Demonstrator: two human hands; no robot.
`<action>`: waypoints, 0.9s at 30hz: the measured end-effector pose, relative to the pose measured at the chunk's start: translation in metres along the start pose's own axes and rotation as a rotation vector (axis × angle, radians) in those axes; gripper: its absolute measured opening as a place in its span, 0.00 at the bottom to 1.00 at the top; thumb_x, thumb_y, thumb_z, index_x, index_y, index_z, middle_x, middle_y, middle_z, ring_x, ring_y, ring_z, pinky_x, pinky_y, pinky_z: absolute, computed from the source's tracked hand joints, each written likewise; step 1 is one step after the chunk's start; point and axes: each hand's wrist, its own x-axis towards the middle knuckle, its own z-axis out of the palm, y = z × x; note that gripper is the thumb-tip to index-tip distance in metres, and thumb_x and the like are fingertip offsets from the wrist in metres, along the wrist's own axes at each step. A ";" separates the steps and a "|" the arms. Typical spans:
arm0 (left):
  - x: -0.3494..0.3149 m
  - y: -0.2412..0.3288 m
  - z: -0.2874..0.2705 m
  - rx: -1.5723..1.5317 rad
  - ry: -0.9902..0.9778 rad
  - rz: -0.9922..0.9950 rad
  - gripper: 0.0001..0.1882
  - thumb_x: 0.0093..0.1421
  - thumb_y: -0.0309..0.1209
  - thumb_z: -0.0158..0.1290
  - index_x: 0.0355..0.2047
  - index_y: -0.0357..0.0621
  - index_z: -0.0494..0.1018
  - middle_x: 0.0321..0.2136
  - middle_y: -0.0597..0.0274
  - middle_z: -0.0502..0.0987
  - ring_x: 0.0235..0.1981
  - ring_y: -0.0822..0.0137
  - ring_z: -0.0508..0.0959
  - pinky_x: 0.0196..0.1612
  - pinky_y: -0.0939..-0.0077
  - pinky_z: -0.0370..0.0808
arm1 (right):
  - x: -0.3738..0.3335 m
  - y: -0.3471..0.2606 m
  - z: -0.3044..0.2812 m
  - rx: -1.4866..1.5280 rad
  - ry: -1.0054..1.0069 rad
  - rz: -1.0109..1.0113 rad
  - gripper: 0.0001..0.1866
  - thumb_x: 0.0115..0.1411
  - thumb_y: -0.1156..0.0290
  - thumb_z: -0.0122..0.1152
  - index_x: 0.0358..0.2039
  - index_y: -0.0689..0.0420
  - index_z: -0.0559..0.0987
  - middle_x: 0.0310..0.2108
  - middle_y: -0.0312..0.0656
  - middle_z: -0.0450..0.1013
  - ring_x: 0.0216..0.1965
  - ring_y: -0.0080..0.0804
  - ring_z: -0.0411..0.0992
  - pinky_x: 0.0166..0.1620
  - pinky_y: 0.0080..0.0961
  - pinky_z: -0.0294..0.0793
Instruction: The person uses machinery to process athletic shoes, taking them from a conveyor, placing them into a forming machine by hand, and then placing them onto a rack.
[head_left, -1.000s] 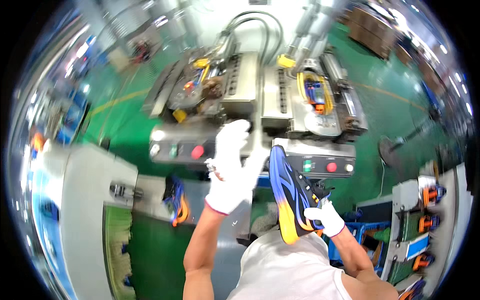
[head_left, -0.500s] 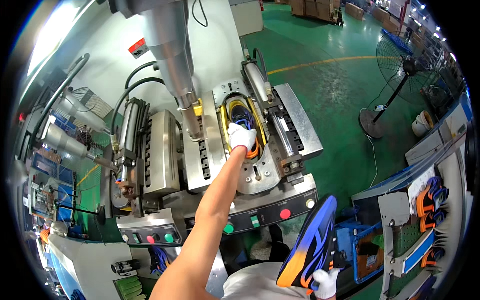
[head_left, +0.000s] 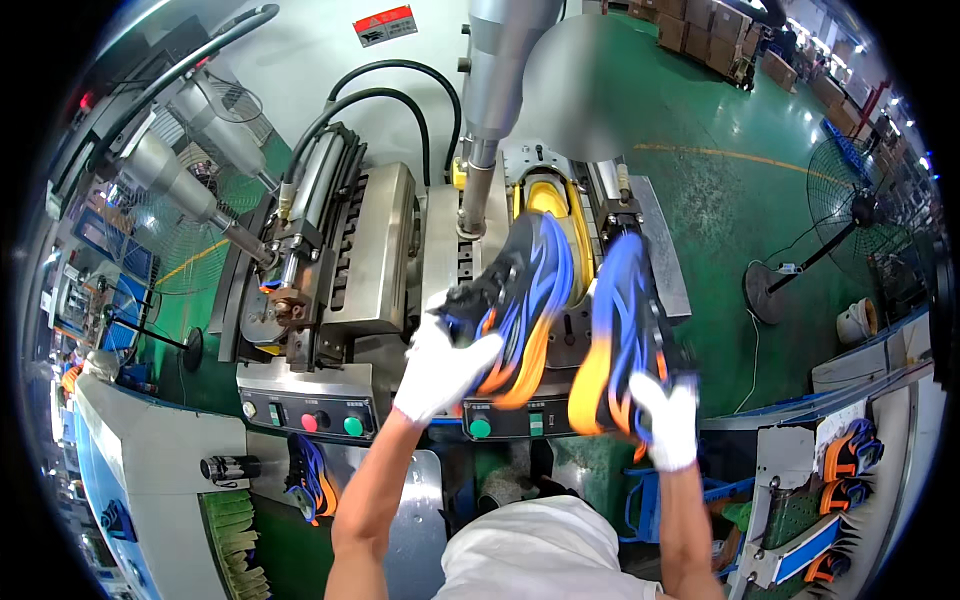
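A black sneaker with a blue and orange sole edge is in my left hand, gloved in white, its fingers closed around the collar. Beside it, a matching sneaker hangs from my right hand, also gloved and closed at the heel end. Both shoes point away from me, side by side and slightly blurred. Just beyond them lies the yellow-lined mould of a metal press, its near part hidden by the shoes. The press's round steel column stands to the left of that mould.
A second press station with its button panel stands to the left. Another sneaker lies on a low shelf near a black bottle. A shoe rack is at right. A floor fan stands beyond.
My left hand has lifted a sneaker out of the mould and drawn it back toward me. My right hand has raised its sneaker forward beside it. The view has shifted.
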 end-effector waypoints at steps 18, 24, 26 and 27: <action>-0.358 -0.347 -0.051 0.305 0.688 -0.604 0.37 0.54 0.39 0.67 0.60 0.38 0.65 0.54 0.36 0.74 0.53 0.39 0.76 0.57 0.51 0.74 | 0.389 0.086 0.140 -0.852 -0.208 -0.368 0.12 0.55 0.63 0.75 0.33 0.54 0.81 0.29 0.30 0.72 0.25 0.21 0.65 0.28 0.28 0.67; -0.393 -0.342 -0.045 0.267 0.730 -0.705 0.31 0.55 0.41 0.63 0.55 0.39 0.67 0.50 0.39 0.74 0.53 0.39 0.75 0.55 0.48 0.74 | 0.017 0.071 0.226 -0.731 -0.337 -0.898 0.35 0.69 0.67 0.61 0.71 0.67 0.61 0.70 0.62 0.61 0.70 0.52 0.62 0.71 0.40 0.59; -0.382 -0.348 -0.063 0.255 0.540 -0.692 0.38 0.56 0.45 0.63 0.61 0.40 0.63 0.55 0.38 0.71 0.58 0.39 0.72 0.60 0.48 0.71 | -0.075 0.105 0.234 -0.931 -0.570 -0.953 0.46 0.62 0.69 0.67 0.74 0.66 0.52 0.74 0.62 0.51 0.76 0.54 0.50 0.76 0.42 0.49; -0.379 -0.343 -0.072 0.251 0.390 -0.689 0.44 0.57 0.49 0.64 0.67 0.42 0.60 0.62 0.36 0.68 0.63 0.38 0.69 0.65 0.49 0.68 | -0.083 0.153 0.230 -1.036 -0.627 -0.851 0.54 0.54 0.68 0.72 0.75 0.66 0.50 0.75 0.64 0.48 0.77 0.56 0.45 0.77 0.44 0.46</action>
